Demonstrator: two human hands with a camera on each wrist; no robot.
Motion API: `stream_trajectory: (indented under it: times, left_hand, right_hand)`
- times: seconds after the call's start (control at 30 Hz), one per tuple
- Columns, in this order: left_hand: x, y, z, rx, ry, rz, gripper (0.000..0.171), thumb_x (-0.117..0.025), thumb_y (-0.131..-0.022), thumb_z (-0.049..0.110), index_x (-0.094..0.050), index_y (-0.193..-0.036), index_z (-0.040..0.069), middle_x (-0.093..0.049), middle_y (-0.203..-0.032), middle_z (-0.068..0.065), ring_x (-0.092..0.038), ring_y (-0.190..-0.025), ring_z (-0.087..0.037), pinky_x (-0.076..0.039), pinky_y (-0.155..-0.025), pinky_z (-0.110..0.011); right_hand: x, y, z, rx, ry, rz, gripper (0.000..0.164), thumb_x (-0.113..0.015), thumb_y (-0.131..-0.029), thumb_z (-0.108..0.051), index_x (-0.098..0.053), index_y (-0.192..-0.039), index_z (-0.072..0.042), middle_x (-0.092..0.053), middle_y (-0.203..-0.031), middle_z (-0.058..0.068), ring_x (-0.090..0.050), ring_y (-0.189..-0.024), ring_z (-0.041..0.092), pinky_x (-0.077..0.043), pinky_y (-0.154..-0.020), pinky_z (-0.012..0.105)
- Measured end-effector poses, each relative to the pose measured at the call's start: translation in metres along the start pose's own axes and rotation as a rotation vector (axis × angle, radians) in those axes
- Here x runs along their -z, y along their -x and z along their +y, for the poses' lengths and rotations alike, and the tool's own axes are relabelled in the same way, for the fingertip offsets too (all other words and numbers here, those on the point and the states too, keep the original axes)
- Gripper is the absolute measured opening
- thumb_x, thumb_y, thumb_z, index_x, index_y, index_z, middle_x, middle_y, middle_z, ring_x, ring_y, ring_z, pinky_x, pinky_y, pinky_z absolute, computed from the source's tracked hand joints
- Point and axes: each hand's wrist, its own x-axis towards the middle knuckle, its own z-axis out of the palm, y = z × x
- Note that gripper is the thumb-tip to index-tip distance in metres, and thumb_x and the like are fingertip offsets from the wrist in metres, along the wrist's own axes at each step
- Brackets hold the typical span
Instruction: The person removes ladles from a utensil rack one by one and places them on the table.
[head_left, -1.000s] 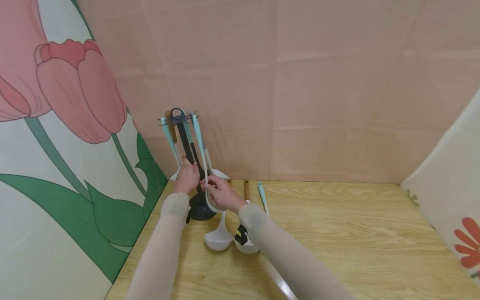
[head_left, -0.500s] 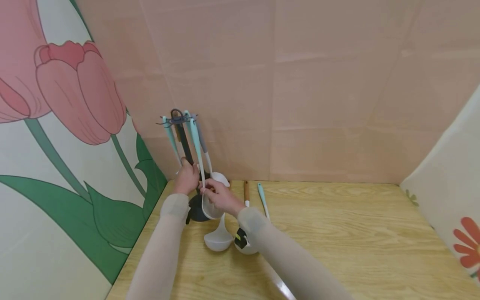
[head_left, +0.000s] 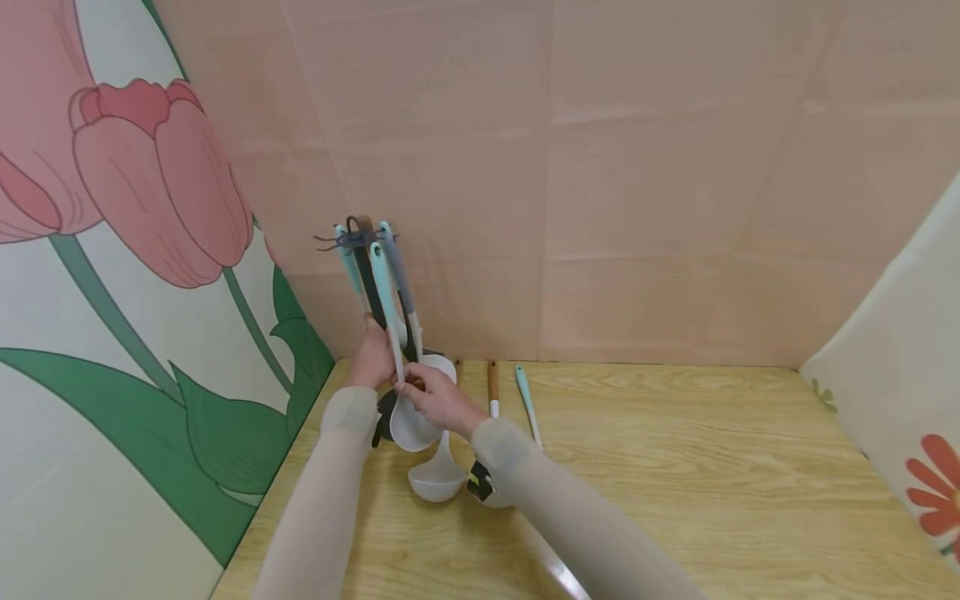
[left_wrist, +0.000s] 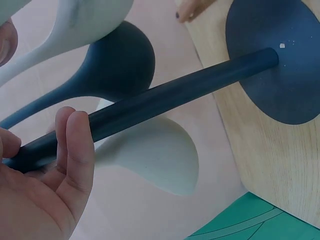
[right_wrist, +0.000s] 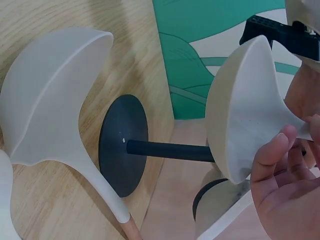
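My left hand (head_left: 371,358) grips the black pole (left_wrist: 165,97) of an upright utensil stand, whose hook ring (head_left: 352,239) is at the top. A white ladle (head_left: 411,427) with a turquoise handle slants at the near side of the stand, its handle top by the ring. My right hand (head_left: 438,400) pinches this ladle low on its stem; whether it hangs on a hook I cannot tell. Round the pole hang a grey-handled utensil (head_left: 397,271), a black ladle (left_wrist: 125,60) and a pale spoon-shaped head (left_wrist: 160,155). The stand's round black base (right_wrist: 117,155) rests on the table.
On the wooden table (head_left: 675,467) lie a white ladle (head_left: 437,481), a brown handle (head_left: 493,385) and a turquoise handle (head_left: 525,392), the latter two partly behind my right sleeve. A pink wall covering (head_left: 637,208) stands behind, a tulip-patterned one (head_left: 165,183) at left.
The hanging utensils have turned about the pole. The turquoise-handled ladle has swung left and nearer with my right hand, its bowl now lower in view. My left hand stays on the pole.
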Motion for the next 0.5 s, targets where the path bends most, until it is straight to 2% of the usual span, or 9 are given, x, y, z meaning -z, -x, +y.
stream_trajectory:
  times: [0.13, 0.27, 0.5]
  left_hand:
    - [0.0005, -0.0007, -0.0016, 0.025, 0.001, -0.026, 0.073, -0.049, -0.091, 0.012, -0.001, -0.144, -0.005, -0.053, -0.108, -0.025, -0.056, -0.088, -0.033, -0.047, -0.079, -0.044]
    - [0.0007, -0.0005, -0.0025, 0.027, 0.007, -0.028, 0.079, -0.053, -0.086, 0.005, 0.0, -0.144, -0.004, -0.053, -0.109, -0.025, -0.055, -0.091, -0.034, -0.046, -0.081, -0.046]
    - [0.0016, -0.0005, -0.002, 0.019, -0.008, -0.025, 0.086, -0.057, -0.084, 0.007, 0.003, -0.144, -0.007, -0.055, -0.11, -0.03, -0.056, -0.093, -0.036, -0.046, -0.083, -0.047]
  right_hand:
    - [-0.0011, 0.0007, -0.0005, -0.001, 0.055, 0.006, 0.014, -0.054, -0.096, -0.023, -0.064, -0.103, -0.016, -0.062, -0.097, -0.003, -0.054, -0.074, 0.008, -0.049, -0.063, 0.022]
    - [-0.0015, 0.0015, -0.0018, 0.022, 0.123, 0.015, 0.014, -0.055, -0.095, -0.025, -0.065, -0.103, -0.018, -0.063, -0.098, -0.006, -0.056, -0.077, 0.007, -0.049, -0.064, 0.021]
    - [-0.0017, 0.0019, -0.0028, 0.074, 0.22, 0.051, 0.014, -0.055, -0.095, -0.022, -0.066, -0.102, -0.014, -0.064, -0.09, -0.004, -0.056, -0.073, 0.005, -0.048, -0.063, 0.019]
